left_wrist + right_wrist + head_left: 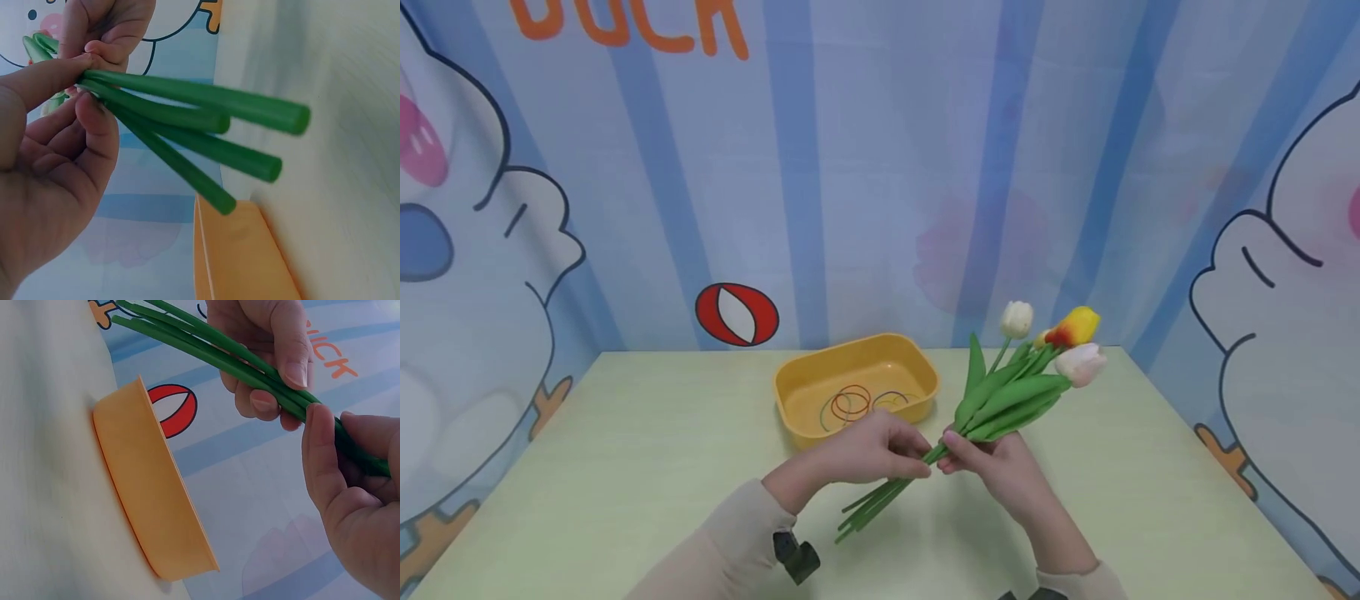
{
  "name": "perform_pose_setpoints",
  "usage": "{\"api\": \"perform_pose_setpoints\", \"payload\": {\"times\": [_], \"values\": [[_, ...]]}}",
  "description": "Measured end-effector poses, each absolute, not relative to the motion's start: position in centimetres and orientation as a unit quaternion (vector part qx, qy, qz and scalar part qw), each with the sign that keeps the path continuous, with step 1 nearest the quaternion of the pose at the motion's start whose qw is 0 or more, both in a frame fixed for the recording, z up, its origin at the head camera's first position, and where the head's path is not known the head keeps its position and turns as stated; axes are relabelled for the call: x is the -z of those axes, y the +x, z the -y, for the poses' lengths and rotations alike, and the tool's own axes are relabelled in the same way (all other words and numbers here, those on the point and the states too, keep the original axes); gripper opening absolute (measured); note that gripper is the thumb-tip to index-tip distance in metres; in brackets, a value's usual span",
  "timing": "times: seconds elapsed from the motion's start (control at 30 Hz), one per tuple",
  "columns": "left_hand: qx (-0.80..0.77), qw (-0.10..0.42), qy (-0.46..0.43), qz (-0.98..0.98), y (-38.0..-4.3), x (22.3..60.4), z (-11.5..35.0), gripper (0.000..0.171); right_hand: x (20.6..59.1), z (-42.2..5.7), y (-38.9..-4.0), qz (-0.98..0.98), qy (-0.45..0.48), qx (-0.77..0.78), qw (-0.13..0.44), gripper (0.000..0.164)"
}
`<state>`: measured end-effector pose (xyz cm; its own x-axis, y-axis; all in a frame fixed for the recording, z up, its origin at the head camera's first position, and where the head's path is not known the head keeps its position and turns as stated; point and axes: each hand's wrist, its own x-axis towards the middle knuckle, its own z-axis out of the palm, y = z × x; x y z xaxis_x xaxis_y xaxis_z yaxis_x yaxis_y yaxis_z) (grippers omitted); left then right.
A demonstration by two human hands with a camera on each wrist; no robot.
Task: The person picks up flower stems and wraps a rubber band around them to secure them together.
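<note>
A bunch of artificial tulips slants above the table, heads up to the right: white, yellow-red and pale pink, with a further yellowish one partly hidden. My right hand grips the green stems just below the leaves. Lower down, my left hand pinches the same stems between thumb and fingers, close beside the right. In the left wrist view, the cut stem ends fan out past the left hand. The right wrist view has both hands nearly touching along the stems.
A yellow plastic tray stands behind the hands on the pale table. Several thin coloured rings, like rubber bands, lie in it. A striped blue curtain with cartoon figures hangs at the table's back edge.
</note>
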<state>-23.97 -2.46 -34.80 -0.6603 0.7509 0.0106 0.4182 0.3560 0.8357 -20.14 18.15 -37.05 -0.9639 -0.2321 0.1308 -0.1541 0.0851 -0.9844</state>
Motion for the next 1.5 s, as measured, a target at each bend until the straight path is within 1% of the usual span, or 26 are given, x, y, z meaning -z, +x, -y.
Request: {"api": "perform_pose_setpoints", "payload": {"times": [0.13,0.33,0.57,0.73,0.9,1.03,1.1,1.27,1.33,1.43,1.5], "values": [[-0.430,0.194,0.366,-0.803,-24.2,34.5,2.5,0.021,37.0,-18.0,-20.1,-0.734,-0.129,0.667,0.013,0.028],[-0.425,0.193,0.361,-0.807,-24.6,33.8,2.9,0.029,36.8,-18.2,-19.9,-0.733,-0.120,0.669,-0.024,0.025],[-0.441,0.158,0.299,-0.831,-26.3,32.4,4.5,0.028,36.4,-19.4,-20.0,-0.731,-0.105,0.671,-0.057,0.023],[-0.473,0.136,0.265,-0.829,-28.0,32.2,6.0,0.032,36.1,-20.4,-20.1,-0.728,-0.103,0.674,-0.071,0.020],[-0.472,0.104,0.252,-0.839,-29.4,33.0,7.3,0.036,35.6,-21.0,-19.9,-0.720,-0.097,0.682,-0.087,0.017],[-0.467,0.087,0.236,-0.848,-30.7,34.2,8.0,0.036,35.4,-21.3,-19.8,-0.712,-0.100,0.689,-0.093,0.017],[-0.469,0.084,0.224,-0.850,-31.4,34.9,8.3,0.035,35.4,-21.5,-19.8,-0.704,-0.105,0.696,-0.093,0.015],[-0.473,0.082,0.193,-0.856,-32.9,36.7,8.7,0.033,35.4,-21.7,-19.9,-0.685,-0.115,0.714,-0.089,0.003],[-0.470,0.080,0.184,-0.860,-33.6,37.4,8.9,0.033,35.4,-21.7,-19.9,-0.683,-0.116,0.716,-0.088,0.004],[-0.462,0.078,0.167,-0.867,-34.2,38.3,9.0,0.034,35.4,-21.7,-19.9,-0.684,-0.111,0.716,-0.085,0.002],[-0.454,0.075,0.154,-0.874,-34.5,38.8,9.1,0.035,35.4,-21.7,-19.9,-0.685,-0.106,0.716,-0.084,0.006]]}}
